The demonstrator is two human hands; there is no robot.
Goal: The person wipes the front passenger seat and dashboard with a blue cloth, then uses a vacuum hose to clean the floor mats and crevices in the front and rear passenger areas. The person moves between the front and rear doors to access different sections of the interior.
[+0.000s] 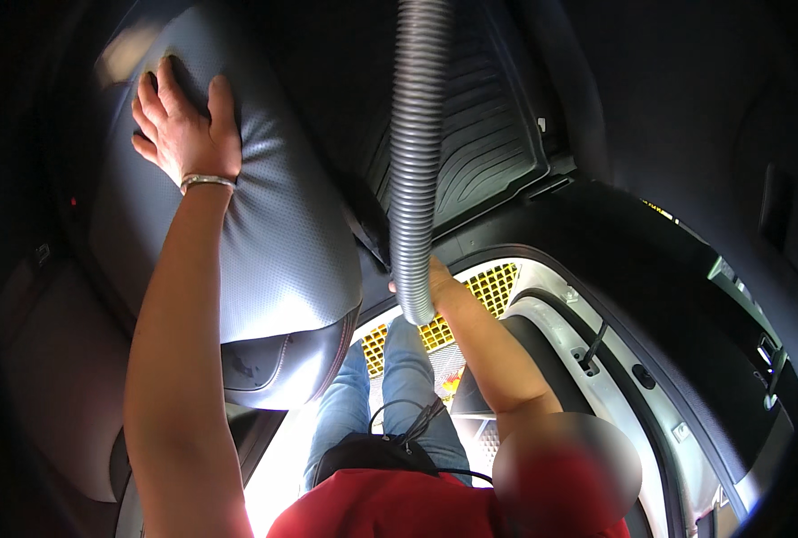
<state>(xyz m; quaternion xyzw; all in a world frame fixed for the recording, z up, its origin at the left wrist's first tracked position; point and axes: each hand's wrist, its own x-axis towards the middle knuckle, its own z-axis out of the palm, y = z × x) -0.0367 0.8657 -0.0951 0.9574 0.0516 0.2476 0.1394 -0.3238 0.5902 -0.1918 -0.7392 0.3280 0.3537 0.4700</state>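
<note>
My left hand [182,130] lies on the grey perforated seat cushion [287,229], fingers spread and pressing creases into its cover. It holds nothing. A ribbed grey flexible hose [416,143] runs down from the top edge in front of me. Behind the hose's lower end is my right hand [441,278], near the door sill. The hose hides most of that hand; a bit of a finger shows at its left side. Whether its fingers grip the hose or something else cannot be made out.
A black ribbed floor mat [484,148] covers the footwell beyond the hose. The door-opening frame [556,314] curves around at right, beside a dark door panel [650,260]. Yellow grating [493,285] shows on the ground outside, around my legs.
</note>
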